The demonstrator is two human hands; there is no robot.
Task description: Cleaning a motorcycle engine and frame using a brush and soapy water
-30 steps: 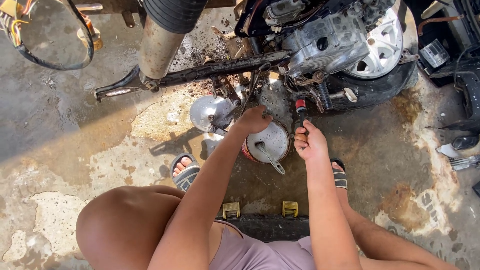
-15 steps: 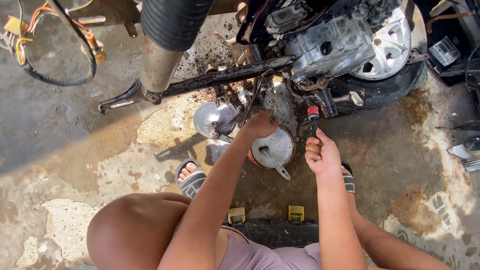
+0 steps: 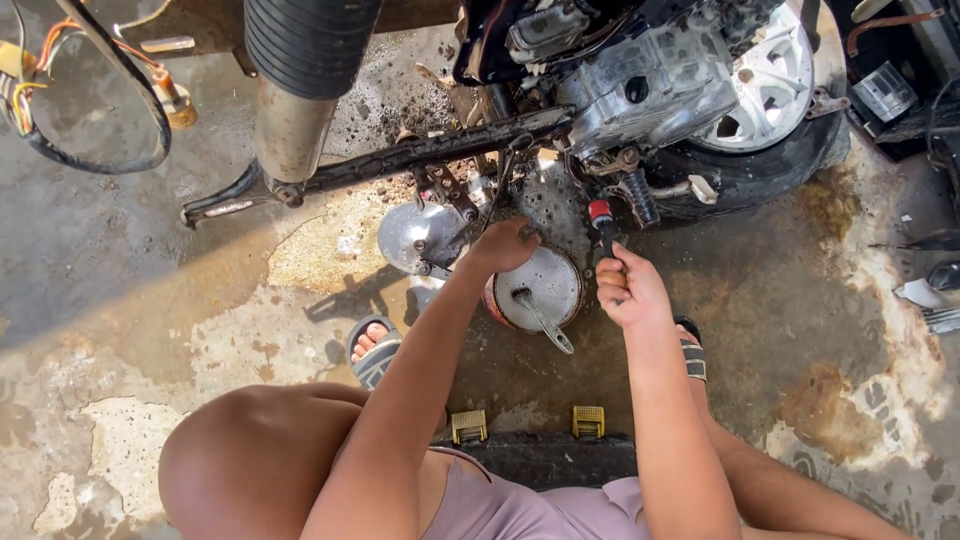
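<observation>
I squat before a dirty motorbike engine [image 3: 650,85]. My right hand [image 3: 628,290] grips a screwdriver [image 3: 602,222] with a red and black handle, its red end pointing up toward the engine's underside. My left hand [image 3: 503,245] is closed and reaches under the frame, just above a round metal tin [image 3: 535,290]; whether it holds anything is hidden. A metal wrench [image 3: 542,318] lies across the tin's lid. A shiny round engine cover [image 3: 422,237] lies left of the tin.
A black frame bar [image 3: 400,155] and a ribbed fork tube [image 3: 300,60] cross above. The rear wheel [image 3: 770,90] sits at upper right. Loose wires [image 3: 60,90] hang at upper left. My sandalled feet [image 3: 372,350] rest on stained concrete; metal parts [image 3: 930,295] lie at right.
My right hand and the screwdriver shifted slightly left and up toward the engine. My left hand stays closed above the tin. The view drifted a little.
</observation>
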